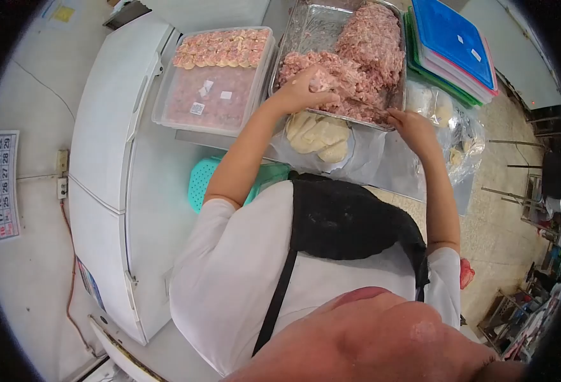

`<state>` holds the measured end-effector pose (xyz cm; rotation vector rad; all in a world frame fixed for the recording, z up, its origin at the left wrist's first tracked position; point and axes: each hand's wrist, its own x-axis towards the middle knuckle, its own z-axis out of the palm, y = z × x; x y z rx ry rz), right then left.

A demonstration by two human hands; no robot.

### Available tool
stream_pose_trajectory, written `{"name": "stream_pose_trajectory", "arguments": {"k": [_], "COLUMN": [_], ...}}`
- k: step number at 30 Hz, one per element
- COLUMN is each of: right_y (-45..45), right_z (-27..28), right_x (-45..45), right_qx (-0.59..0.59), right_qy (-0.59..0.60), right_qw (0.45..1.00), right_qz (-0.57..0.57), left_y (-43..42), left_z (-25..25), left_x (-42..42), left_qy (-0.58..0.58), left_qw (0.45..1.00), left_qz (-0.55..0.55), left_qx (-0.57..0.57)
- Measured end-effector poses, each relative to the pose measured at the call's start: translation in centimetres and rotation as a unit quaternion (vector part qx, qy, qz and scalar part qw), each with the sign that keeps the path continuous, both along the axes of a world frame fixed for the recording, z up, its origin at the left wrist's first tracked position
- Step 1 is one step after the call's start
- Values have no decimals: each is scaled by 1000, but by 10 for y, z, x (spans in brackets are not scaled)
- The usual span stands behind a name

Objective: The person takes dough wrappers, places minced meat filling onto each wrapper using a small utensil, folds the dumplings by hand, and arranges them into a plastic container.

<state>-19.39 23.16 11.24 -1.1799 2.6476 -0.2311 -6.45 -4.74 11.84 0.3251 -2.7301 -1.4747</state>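
Observation:
A metal tray [312, 18] holds a large mound of pale pink ground meat [369, 41]. Over the meat near the tray's left front side, my left hand [299, 92] has its fingers curled round a lump of it. At the right front corner, my right hand [414, 130] is pinched closed on something thin that reaches toward the meat; what it is cannot be made out. Just below the tray's front edge lies a stack of pale round dough wrappers [318, 137] on clear plastic.
Left of the tray, a clear lidded container [207, 105] bears rows of filled pieces. Blue, white and green lids [455, 44] are stacked at the right, above plastic bags [465, 137]. A turquoise perforated basket [201, 184] sits near my left arm, beside a white appliance [118, 108].

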Motion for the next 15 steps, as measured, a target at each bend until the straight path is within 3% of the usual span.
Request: {"name": "stream_pose_trajectory", "arguments": {"k": [3, 6, 7, 8, 9, 11, 12, 15], "right_y": [18, 12, 5, -6, -12, -23, -21, -29], "right_z": [37, 62, 65, 49, 44, 40, 43, 71], "right_x": [6, 20, 26, 30, 28, 21, 8, 36], "right_qx": [-149, -258, -281, -276, -273, -265, -225, -151], "right_qy": [-42, -165, -201, -130, -156, -207, -162, 35], "right_qw": [988, 952, 937, 947, 944, 935, 956, 988], "right_qz": [-22, 22, 43, 99, 104, 114, 98, 17], "left_y": [4, 12, 10, 5, 3, 3, 4, -15], "left_z": [22, 40, 37, 33, 33, 33, 34, -15], "left_x": [6, 7, 4, -3, -6, -9, -10, -27], "left_qy": [121, 200, 201, 200, 198, 81, 21, 17], "left_qw": [992, 975, 972, 967, 960, 988, 995, 1000], "left_qz": [-41, -65, -109, -153, -197, -131, -98, -8], "left_qx": [-10, -67, -51, -34, -17, -25, -29, -6]}}
